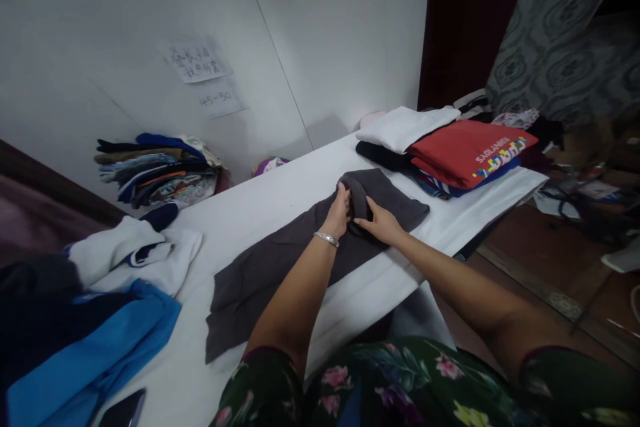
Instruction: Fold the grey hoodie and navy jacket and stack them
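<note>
On the white table (pixel 185 347), a dark grey garment (pixel 280 267) lies flat with its far end bunched up! The left hand (pixel 339 212) and right hand (pixel 381 223) are closed on that bunch, fingertips buried in the cloth and hidden. Just beyond the garment sits a red folded shirt (pixel 465 153).

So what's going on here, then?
A person stands at a white table, their left hand and right hand holding a fold at the far end of a long dark grey garment laid flat on it. Further along sits a stack topped by a red printed shirt. A pile of folded clothes lies against the wall, and a blue garment lies at the near left.
</note>
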`<state>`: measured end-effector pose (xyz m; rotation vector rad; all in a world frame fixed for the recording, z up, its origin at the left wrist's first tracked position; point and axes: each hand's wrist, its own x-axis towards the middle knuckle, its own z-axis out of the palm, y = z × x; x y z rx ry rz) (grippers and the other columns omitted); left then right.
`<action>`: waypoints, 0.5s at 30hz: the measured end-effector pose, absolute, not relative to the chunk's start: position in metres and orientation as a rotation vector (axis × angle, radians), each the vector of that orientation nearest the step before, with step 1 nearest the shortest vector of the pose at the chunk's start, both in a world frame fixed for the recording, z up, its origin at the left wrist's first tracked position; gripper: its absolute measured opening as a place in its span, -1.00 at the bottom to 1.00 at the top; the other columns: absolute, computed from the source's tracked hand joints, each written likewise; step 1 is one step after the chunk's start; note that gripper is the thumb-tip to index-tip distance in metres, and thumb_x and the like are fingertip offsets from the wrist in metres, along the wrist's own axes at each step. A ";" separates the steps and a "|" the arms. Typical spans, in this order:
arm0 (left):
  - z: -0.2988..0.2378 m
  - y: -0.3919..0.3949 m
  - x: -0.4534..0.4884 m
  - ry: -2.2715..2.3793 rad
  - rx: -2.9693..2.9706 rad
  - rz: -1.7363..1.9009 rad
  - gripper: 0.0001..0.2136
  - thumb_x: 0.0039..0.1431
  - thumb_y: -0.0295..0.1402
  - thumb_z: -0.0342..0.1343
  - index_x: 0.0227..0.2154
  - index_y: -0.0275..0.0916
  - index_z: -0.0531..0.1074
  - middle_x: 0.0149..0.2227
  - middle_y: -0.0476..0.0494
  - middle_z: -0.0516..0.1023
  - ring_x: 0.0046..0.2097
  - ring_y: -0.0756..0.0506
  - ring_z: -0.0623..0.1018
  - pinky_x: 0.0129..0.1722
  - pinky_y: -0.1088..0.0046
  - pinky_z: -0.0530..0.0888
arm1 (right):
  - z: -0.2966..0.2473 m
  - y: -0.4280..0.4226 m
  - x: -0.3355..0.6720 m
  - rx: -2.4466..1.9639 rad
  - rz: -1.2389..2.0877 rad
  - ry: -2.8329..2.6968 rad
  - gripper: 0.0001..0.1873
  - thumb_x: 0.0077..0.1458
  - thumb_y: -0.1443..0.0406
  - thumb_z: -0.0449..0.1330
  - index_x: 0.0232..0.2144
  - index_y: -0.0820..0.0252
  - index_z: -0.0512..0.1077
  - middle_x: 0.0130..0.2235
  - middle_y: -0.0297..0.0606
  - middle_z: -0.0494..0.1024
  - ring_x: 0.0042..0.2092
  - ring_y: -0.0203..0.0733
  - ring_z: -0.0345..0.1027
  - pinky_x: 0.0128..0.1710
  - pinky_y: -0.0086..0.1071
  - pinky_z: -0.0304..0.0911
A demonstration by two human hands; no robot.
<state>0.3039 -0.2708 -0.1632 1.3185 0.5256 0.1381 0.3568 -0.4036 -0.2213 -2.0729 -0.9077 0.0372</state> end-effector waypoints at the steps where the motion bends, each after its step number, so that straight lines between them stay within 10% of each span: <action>1: -0.166 -0.269 0.304 0.538 1.320 0.149 -0.36 0.17 0.22 -0.32 -0.01 -0.06 0.44 0.19 -0.15 0.36 0.23 -0.25 0.29 0.13 0.09 0.26 | -0.220 -0.398 0.360 -2.050 0.057 -0.881 -0.43 0.04 0.18 0.19 0.12 0.14 0.33 -0.14 -0.18 0.58 -0.15 -0.05 0.45 -0.15 -0.26 0.29; 10: -0.193 -0.260 0.294 0.863 1.462 0.297 -0.71 0.06 -0.28 0.22 -0.16 -0.23 0.43 -0.13 -0.25 0.53 -0.15 -0.11 0.52 -0.33 0.48 0.44 | -0.215 -0.389 0.388 -1.646 0.146 -0.690 -0.72 -0.02 0.27 0.07 -0.32 0.19 0.54 -0.41 -0.34 0.54 -0.34 -0.20 0.36 -0.30 -0.38 0.24; 15: -0.192 -0.279 0.287 0.844 1.352 0.213 -0.53 -0.01 -0.04 0.25 -0.13 -0.23 0.35 -0.34 -0.15 0.51 -0.50 0.02 0.47 -0.54 0.53 0.38 | -0.205 -0.391 0.389 -1.636 0.065 -0.719 -0.70 0.02 0.24 0.07 -0.27 0.17 0.54 -0.36 -0.33 0.56 -0.31 -0.19 0.37 -0.28 -0.36 0.25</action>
